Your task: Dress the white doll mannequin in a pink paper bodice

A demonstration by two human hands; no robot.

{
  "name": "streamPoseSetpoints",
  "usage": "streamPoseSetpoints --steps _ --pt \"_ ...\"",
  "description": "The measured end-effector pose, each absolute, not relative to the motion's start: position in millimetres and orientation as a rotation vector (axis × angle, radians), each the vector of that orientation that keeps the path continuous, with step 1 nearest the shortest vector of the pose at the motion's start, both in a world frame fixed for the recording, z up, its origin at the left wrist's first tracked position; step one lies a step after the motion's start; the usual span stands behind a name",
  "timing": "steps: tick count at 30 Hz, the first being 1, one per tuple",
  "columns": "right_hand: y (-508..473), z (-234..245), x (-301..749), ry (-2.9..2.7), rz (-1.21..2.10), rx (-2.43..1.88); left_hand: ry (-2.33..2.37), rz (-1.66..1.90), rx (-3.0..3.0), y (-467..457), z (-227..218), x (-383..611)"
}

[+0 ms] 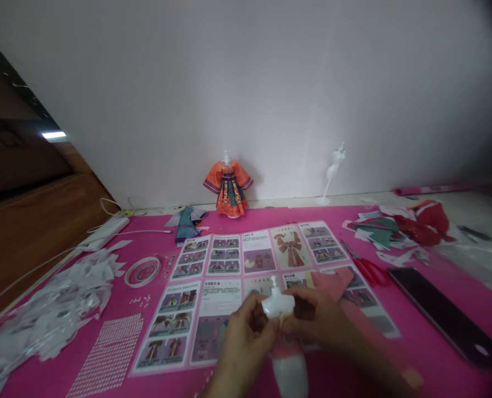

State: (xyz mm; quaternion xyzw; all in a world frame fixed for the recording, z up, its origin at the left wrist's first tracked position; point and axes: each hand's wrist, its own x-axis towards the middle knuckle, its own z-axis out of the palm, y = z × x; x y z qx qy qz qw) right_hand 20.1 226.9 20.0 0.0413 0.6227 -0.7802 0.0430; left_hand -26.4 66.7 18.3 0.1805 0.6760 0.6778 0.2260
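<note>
A small white doll mannequin [278, 304] stands upright between my hands at the lower middle. Pink fabric [287, 347] wraps its middle, and a white lower part shows beneath. My left hand [250, 329] is closed on its left side, thumb against the chest. From the right, my right hand [318, 318] pinches at the chest, where a small pale strip shows by the fingertips. Some of the grip is blurred and hidden by the fingers. Behind my right hand lies a flat salmon-pink fabric piece [338, 282] over the printed instruction sheet [225, 290].
A mannequin in an orange robe [229, 188] and a bare white mannequin [334, 168] stand at the back wall. Red-handled scissors [368, 268] and a dark phone-like slab [440, 315] lie right. Tape rolls [143, 272], a sticker sheet [109, 354] and plastic scraps [55, 309] lie left.
</note>
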Motion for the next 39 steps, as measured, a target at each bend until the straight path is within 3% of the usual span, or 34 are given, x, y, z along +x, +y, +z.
streamPoseSetpoints --steps 15,19,24,32,39 --pt "221.4 15.7 20.8 2.001 -2.461 0.177 1.828 1.933 0.466 69.2 26.0 -23.4" --pt "219.3 12.7 22.2 2.399 -2.369 0.18 1.776 2.007 0.419 69.7 31.7 -23.7" --pt "222.3 21.1 24.5 3.065 -2.054 -0.279 1.785 1.998 0.387 69.6 32.5 -23.0" --pt "226.7 25.1 26.4 3.032 -2.017 -0.544 1.893 1.848 0.459 62.7 27.3 -25.3" --pt "228.1 26.0 28.2 2.996 -2.053 -0.456 1.867 1.85 0.442 62.5 31.5 -26.8"
